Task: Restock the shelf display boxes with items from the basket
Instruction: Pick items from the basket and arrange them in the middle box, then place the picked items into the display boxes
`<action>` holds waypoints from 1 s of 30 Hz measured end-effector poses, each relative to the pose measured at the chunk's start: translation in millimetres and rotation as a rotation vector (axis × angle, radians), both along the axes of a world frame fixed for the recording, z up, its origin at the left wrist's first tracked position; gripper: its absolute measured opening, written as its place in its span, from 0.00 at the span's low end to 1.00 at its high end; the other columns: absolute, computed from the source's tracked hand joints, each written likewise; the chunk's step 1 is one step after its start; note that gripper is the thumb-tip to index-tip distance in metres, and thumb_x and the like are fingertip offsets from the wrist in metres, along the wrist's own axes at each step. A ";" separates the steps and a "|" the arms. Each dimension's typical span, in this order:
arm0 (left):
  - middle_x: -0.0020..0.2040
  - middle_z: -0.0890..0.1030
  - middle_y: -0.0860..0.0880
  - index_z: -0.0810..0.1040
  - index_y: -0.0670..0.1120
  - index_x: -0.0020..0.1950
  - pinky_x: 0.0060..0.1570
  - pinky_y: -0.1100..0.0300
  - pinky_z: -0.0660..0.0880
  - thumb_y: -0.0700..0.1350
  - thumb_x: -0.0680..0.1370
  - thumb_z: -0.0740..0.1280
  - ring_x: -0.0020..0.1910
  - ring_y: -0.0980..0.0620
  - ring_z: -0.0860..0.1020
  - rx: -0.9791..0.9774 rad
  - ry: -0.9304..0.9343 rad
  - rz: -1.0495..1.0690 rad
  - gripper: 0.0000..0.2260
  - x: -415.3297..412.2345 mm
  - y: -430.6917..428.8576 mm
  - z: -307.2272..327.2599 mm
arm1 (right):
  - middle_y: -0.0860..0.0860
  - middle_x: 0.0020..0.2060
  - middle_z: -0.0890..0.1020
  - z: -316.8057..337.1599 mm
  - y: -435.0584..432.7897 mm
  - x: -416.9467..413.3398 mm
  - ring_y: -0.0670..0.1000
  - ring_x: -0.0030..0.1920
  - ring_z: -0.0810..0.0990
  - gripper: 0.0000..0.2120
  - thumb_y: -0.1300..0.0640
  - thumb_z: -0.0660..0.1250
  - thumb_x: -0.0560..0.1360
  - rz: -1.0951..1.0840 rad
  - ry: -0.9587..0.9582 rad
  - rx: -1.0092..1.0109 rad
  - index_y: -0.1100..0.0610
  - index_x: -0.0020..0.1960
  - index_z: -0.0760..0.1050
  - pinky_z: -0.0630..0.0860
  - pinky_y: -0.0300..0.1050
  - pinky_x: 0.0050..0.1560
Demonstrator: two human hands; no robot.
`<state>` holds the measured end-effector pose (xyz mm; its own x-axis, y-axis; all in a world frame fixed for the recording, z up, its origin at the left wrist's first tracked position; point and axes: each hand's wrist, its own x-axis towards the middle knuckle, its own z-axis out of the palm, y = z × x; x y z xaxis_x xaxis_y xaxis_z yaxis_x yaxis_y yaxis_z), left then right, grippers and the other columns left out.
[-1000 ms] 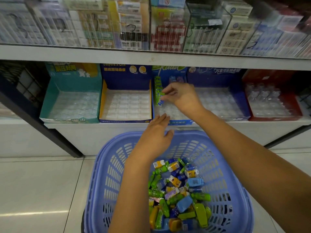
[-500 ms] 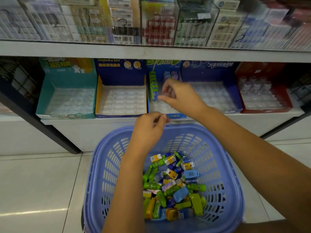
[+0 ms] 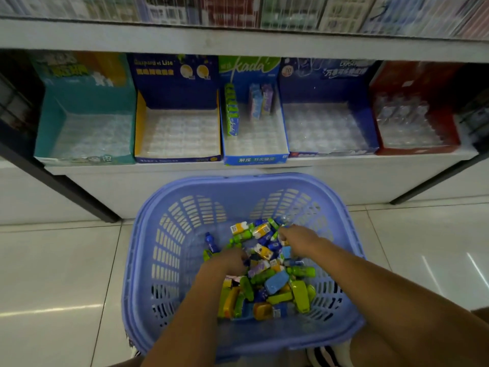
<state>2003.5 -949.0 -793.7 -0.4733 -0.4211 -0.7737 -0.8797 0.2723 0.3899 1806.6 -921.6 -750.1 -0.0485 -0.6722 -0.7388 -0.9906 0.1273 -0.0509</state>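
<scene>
A lilac plastic basket (image 3: 169, 250) stands on the floor below the shelf, holding a pile of small green, blue, yellow and purple items (image 3: 275, 282). Both my hands are down in that pile. My left hand (image 3: 225, 262) digs in at the pile's left side, its fingertips hidden among the items. My right hand (image 3: 300, 239) lies at the far right of the pile, fingers blurred against the packs. On the shelf, the blue kada display box (image 3: 255, 158) holds a row of green packs (image 3: 231, 115) and two blue and purple packs (image 3: 260, 100).
Four other display boxes line the shelf: teal (image 3: 53, 128), navy with yellow sides (image 3: 140, 123), dark blue (image 3: 370, 123) and red (image 3: 449, 120), each showing only clear tray inserts. A glass-fronted shelf of packets (image 3: 238, 11) sits above. White tiled floor (image 3: 53, 274) surrounds the basket.
My right hand has left the kada box and dropped into the basket. My left hand has gone from the basket's far rim down into the pile. The view has tilted downward.
</scene>
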 end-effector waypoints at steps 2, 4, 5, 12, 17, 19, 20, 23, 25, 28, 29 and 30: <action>0.67 0.73 0.41 0.73 0.43 0.67 0.59 0.52 0.72 0.45 0.79 0.62 0.62 0.42 0.74 0.046 0.027 0.035 0.17 1.4 -6.1 -3.1 | 0.45 0.35 0.68 -6.7 -1.5 -3.1 0.53 0.45 0.68 0.15 0.58 0.57 0.79 -0.030 -0.041 -0.040 0.44 0.36 0.62 0.65 0.43 0.47; 0.65 0.75 0.41 0.76 0.43 0.64 0.55 0.55 0.72 0.45 0.78 0.63 0.61 0.42 0.75 0.055 0.069 0.080 0.15 0.6 -9.1 -6.2 | 0.48 0.34 0.67 -7.6 -3.4 -2.6 0.54 0.40 0.68 0.08 0.61 0.61 0.76 -0.054 -0.029 -0.013 0.51 0.41 0.66 0.66 0.45 0.44; 0.64 0.76 0.42 0.77 0.43 0.63 0.53 0.57 0.72 0.44 0.78 0.64 0.60 0.43 0.75 0.037 0.102 0.113 0.14 -0.6 -9.2 -7.5 | 0.52 0.36 0.69 -7.0 -7.2 -1.6 0.55 0.39 0.69 0.05 0.63 0.64 0.74 -0.091 -0.036 0.004 0.56 0.44 0.68 0.68 0.47 0.42; 0.46 0.82 0.42 0.80 0.39 0.56 0.41 0.61 0.75 0.48 0.75 0.70 0.42 0.51 0.79 0.110 0.559 0.571 0.15 -12.6 -19.8 7.0 | 0.58 0.49 0.83 5.2 -14.6 10.1 0.51 0.47 0.81 0.16 0.65 0.76 0.67 -0.652 -0.759 -0.170 0.61 0.53 0.80 0.78 0.47 0.54; 0.45 0.81 0.41 0.78 0.35 0.54 0.38 0.63 0.79 0.39 0.74 0.71 0.38 0.52 0.81 0.099 0.661 0.909 0.12 -5.9 -29.2 17.7 | 0.54 0.48 0.80 2.2 -1.9 14.2 0.53 0.47 0.79 0.22 0.60 0.78 0.65 -0.479 -0.630 -0.061 0.56 0.55 0.72 0.77 0.46 0.47; 0.46 0.81 0.40 0.78 0.38 0.48 0.39 0.63 0.79 0.41 0.73 0.72 0.41 0.50 0.80 0.078 0.645 0.904 0.08 -3.6 -34.0 24.5 | 0.50 0.48 0.78 -1.1 12.3 17.9 0.51 0.46 0.77 0.23 0.55 0.78 0.65 -0.210 -0.533 0.125 0.53 0.55 0.71 0.75 0.43 0.44; 0.46 0.81 0.41 0.78 0.38 0.46 0.40 0.62 0.79 0.42 0.73 0.73 0.42 0.50 0.81 0.081 0.628 0.878 0.09 -2.2 -36.2 29.0 | 0.50 0.50 0.77 -4.3 19.8 21.2 0.51 0.48 0.77 0.25 0.55 0.78 0.65 -0.077 -0.465 0.193 0.52 0.57 0.71 0.74 0.44 0.45; 0.50 0.81 0.41 0.78 0.35 0.53 0.49 0.57 0.79 0.46 0.72 0.74 0.50 0.46 0.81 0.127 0.595 0.801 0.17 0.8 -39.2 45.3 | 0.55 0.58 0.76 -12.6 36.3 31.6 0.57 0.56 0.75 0.29 0.57 0.78 0.65 0.237 -0.247 0.192 0.57 0.61 0.70 0.73 0.50 0.49; 0.53 0.81 0.42 0.77 0.36 0.57 0.50 0.58 0.79 0.46 0.73 0.73 0.51 0.47 0.81 0.178 0.618 0.780 0.18 2.1 -39.0 59.9 | 0.57 0.57 0.76 -16.6 40.3 35.3 0.58 0.55 0.75 0.27 0.57 0.77 0.66 0.292 -0.210 0.141 0.59 0.61 0.71 0.73 0.49 0.48; 0.53 0.82 0.42 0.77 0.36 0.58 0.52 0.58 0.80 0.43 0.74 0.72 0.51 0.48 0.82 0.308 0.641 0.775 0.16 5.1 -38.7 84.9 | 0.57 0.49 0.78 -15.8 40.8 32.1 0.57 0.49 0.76 0.17 0.54 0.74 0.69 0.227 -0.215 0.077 0.59 0.54 0.75 0.72 0.48 0.45; 0.52 0.83 0.42 0.77 0.37 0.58 0.52 0.57 0.80 0.42 0.74 0.72 0.51 0.48 0.82 0.330 0.641 0.759 0.15 6.4 -38.8 94.2 | 0.57 0.42 0.76 -15.4 40.5 29.1 0.56 0.43 0.75 0.11 0.54 0.73 0.70 0.169 -0.246 0.041 0.58 0.48 0.75 0.70 0.47 0.40; 0.52 0.83 0.43 0.78 0.39 0.57 0.53 0.56 0.80 0.42 0.74 0.71 0.50 0.48 0.82 0.338 0.642 0.749 0.14 7.7 -39.6 103.8 | 0.56 0.36 0.72 -11.7 40.1 26.6 0.55 0.38 0.72 0.10 0.55 0.72 0.71 0.102 -0.292 0.015 0.57 0.42 0.72 0.67 0.45 0.36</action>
<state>2011.2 -988.6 -690.0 -0.5444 -0.5849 -0.6012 -0.3787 -0.4682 0.7984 1833.3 -881.5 -761.9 0.2344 -0.6517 -0.7214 -0.9420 0.0310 -0.3341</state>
